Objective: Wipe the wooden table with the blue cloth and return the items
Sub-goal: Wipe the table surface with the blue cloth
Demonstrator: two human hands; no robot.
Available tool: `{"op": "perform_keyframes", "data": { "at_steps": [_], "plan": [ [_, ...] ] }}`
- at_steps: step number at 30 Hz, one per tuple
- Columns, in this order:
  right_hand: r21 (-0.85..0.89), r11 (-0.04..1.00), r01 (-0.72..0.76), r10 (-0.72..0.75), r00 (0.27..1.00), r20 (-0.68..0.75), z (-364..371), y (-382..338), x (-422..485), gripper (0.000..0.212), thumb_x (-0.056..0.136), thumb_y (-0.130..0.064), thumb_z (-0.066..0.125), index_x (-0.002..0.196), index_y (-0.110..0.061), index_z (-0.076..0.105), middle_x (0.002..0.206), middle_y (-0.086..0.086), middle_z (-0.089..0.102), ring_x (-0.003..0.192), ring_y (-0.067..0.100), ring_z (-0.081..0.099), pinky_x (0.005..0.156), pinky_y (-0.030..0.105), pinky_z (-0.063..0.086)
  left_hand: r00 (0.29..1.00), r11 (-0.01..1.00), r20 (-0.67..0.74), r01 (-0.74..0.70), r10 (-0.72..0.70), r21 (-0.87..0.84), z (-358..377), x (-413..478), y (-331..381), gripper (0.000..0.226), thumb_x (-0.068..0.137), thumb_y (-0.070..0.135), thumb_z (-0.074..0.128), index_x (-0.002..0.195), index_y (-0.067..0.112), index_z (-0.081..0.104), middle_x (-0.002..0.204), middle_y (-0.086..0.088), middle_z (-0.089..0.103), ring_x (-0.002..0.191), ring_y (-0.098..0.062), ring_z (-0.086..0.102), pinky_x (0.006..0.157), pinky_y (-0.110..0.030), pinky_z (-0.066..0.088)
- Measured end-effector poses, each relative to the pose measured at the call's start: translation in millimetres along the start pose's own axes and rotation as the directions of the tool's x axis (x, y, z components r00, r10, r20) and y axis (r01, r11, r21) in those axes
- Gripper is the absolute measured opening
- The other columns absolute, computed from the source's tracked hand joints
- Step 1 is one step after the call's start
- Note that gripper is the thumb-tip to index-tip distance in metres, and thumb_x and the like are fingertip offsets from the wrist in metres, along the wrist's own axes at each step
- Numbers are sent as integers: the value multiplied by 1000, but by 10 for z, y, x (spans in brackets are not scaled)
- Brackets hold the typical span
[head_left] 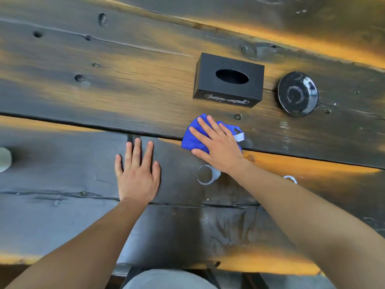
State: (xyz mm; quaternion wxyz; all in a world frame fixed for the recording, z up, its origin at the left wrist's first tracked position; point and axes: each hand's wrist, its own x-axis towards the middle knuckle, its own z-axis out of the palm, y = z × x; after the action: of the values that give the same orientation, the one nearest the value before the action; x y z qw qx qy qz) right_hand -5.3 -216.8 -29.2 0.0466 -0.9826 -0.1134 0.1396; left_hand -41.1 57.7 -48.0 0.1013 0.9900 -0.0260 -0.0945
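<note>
The crumpled blue cloth (192, 138) lay under the right hand (216, 147) — fingers spread, palm pressing it flat on the dark wooden plank table (104, 97). Just beyond it stood the black tissue box (228, 80). The left hand (137, 174) braced flat, fingers splayed — even pressure and overlapping strokes would serve best.

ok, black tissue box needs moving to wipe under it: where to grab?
Span the tissue box from above across its short width, fingers on the long near and far walls. It sits flat, both walls are clear, and the dish crowds its right end.
</note>
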Motion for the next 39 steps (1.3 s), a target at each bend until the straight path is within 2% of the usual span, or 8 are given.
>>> {"op": "perform_keyframes", "data": {
  "at_steps": [7, 18, 24, 27, 31, 34, 37, 39],
  "plan": [
    [77, 997, 26, -24, 999, -30, 180, -237, -311, 49, 104, -52, 28, 153, -45, 33, 167, -8, 20, 156, 19, 12, 123, 45, 16, 999, 1000, -50, -13, 14, 6, 51, -4, -24, 59, 101, 42, 38, 159, 33, 29, 170, -6, 25, 158, -26, 18, 125, -54, 11],
    [89, 996, -12, 14, 1000, -21, 640, -1000, -1581, 55, 101, -58, 33, 154, -42, 31, 166, -11, 22, 155, 16, 15, 116, 42, 22, 998, 998, -38, -42, 41, -51, 70, -2, -60, 60, 101, 46, 28, 160, 35, 25, 172, -4, 18, 159, -24, 10, 126, -55, 5],
    [143, 986, -81, 93, 992, -82, 907, -1358, -2363, 44, 101, -45, 43, 144, -40, 49, 158, -13, 40, 149, 11, 33, 88, 33, 41, 1000, 994, 15, -22, 24, -109, 26, -8, -46, 62, 100, 46, 27, 160, 35, 24, 173, -2, 10, 160, -25, 3, 127, -55, 2],
    [271, 956, -111, 139, 987, -86, 1011, -1485, -2712, 37, 97, -39, 48, 131, -38, 63, 148, -15, 54, 141, 7, 43, 77, 24, 33, 997, 981, -35, -70, 65, -182, 23, -224, 201, 60, 98, 40, 36, 157, 33, 33, 172, -2, 16, 159, -26, 9, 126, -54, 6],
    [517, 824, -231, 291, 956, -36, 1100, -1581, -3143, 35, 98, -38, 47, 128, -37, 65, 144, -28, 50, 139, -7, 37, 95, 16, 31, 969, 945, 6, -239, 247, -221, 135, -603, 697, 57, 99, 38, 39, 155, 33, 37, 171, -2, 22, 158, -25, 15, 124, -55, 12],
    [757, 581, -299, 422, 906, 34, 996, -1569, -3398, 42, 100, -53, 39, 129, -37, 64, 139, -34, 49, 136, -9, 39, 113, 15, 30, 947, 940, 75, -295, 311, -170, 233, -698, 885, 57, 102, 41, 33, 158, 34, 31, 171, 0, 20, 159, -24, 11, 125, -55, 11],
    [845, 395, -361, 553, 828, 95, 761, -1396, -3474, 27, 103, -43, 43, 127, -45, 56, 132, -26, 58, 128, -6, 49, 113, 17, 32, 938, 943, 92, -329, 333, -57, 310, -713, 895, 58, 103, 45, 24, 160, 32, 26, 172, 0, 18, 160, -24, 8, 125, -57, 9],
    [848, 381, -368, 662, 749, 28, 593, -1169, -3386, 28, 103, -35, 45, 127, -38, 59, 128, -25, 59, 124, -6, 51, 109, 16, 37, 941, 944, 86, -326, 329, -45, 321, -710, 902, 58, 103, 45, 23, 160, 32, 26, 172, 0, 18, 160, -24, 8, 126, -57, 9]
  ]
}}
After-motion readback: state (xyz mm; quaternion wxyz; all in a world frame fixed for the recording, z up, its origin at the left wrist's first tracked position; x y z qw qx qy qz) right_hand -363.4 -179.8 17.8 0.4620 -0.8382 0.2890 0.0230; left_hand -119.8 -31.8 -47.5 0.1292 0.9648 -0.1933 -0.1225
